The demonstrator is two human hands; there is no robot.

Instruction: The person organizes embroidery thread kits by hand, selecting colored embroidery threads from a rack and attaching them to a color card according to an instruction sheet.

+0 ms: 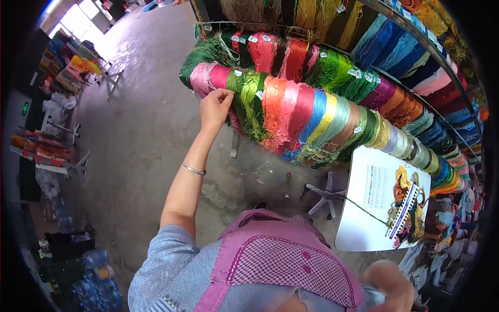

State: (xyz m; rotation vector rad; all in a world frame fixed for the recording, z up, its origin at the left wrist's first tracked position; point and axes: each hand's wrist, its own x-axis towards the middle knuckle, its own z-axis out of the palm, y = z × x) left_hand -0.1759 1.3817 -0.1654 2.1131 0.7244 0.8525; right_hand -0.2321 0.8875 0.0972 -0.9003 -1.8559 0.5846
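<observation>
My left hand is raised at the near end of a long rack of hanging thread skeins. Its fingers are closed in a pinch beside the magenta skein and the light green skein; whatever they grip is too small to make out. A pale pink skein hangs just left of them, and an orange skein to the right. Low at the right, my right hand is bent close to my body, apart from the rack. Motion blur hides its fingers.
A white board at the right bears a printed chart and a strip of thread samples. Under the rack stands a wheeled base. More skeins hang behind. Large plastic bottles sit at the lower left.
</observation>
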